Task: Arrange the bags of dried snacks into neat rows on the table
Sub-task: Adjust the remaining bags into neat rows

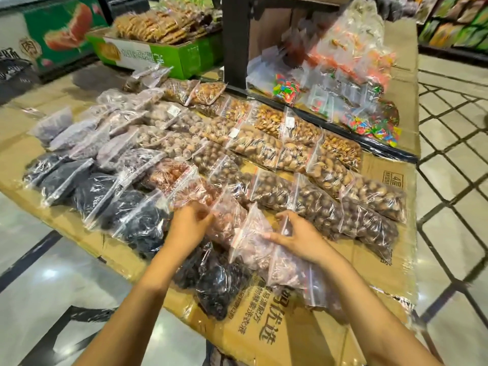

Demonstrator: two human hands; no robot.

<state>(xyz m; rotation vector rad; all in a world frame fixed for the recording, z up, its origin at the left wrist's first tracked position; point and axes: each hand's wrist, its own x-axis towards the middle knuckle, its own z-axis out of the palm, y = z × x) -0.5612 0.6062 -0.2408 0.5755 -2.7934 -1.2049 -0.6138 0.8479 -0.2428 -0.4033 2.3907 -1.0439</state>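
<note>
— Room at the edge?
— Bare cardboard right of the bags. Left hand and right hand each pinch a bag near the front.
— Contents?
— Blurred, pinkish.

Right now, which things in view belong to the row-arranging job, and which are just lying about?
Part of the job:
- left hand on the reddish snack bags
- right hand on the pinkish bags
- dark fruit bags
- brown nut bags
- cardboard-covered table

Just lying about:
- green box of biscuits
- colourful candy bags
- dark post
</note>
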